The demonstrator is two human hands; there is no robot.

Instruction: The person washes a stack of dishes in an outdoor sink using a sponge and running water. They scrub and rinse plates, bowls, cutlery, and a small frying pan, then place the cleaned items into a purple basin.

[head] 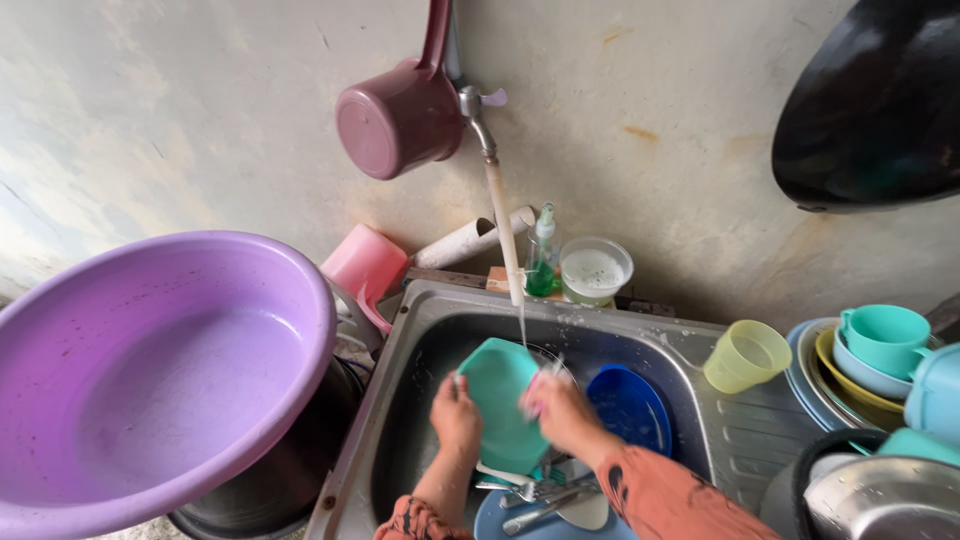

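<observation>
Teal plate (500, 415) is sitting tilted, near upright, in the middle of the steel sink (420, 330), directly under the water stream falling from the hose on the wall tap (478, 108).

Left hand (456, 415) is gripping the plate's left rim, fingers curled around the edge. Right hand (560, 410) is pressing against the plate's right side, fingers bunched on something pinkish, probably a sponge; motion blur is hiding detail there.

Room around the plate is tight. Blue plate (630, 408) is leaning just right of the right hand, touching or nearly so. Near side: forks and spoons (530, 492) are lying across another blue dish (540, 520), just below the teal plate's lower edge. Sink's left wall is standing near the left hand, with some free basin between. Far wall is staying clear of the plate's top edge.

Outside the sink: big purple basin (160, 370) is overhanging the sink's left rim. Pink jug (365, 265), green spray bottle (542, 255) and clear tub (594, 270) are lining the far ledge. Maroon dipper (400, 115) is hanging on the wall by the tap. Yellow cup (746, 356) is lying on the drainboard right of the sink; stacked teal cups and bowls (880, 350) are crowding the far right.
</observation>
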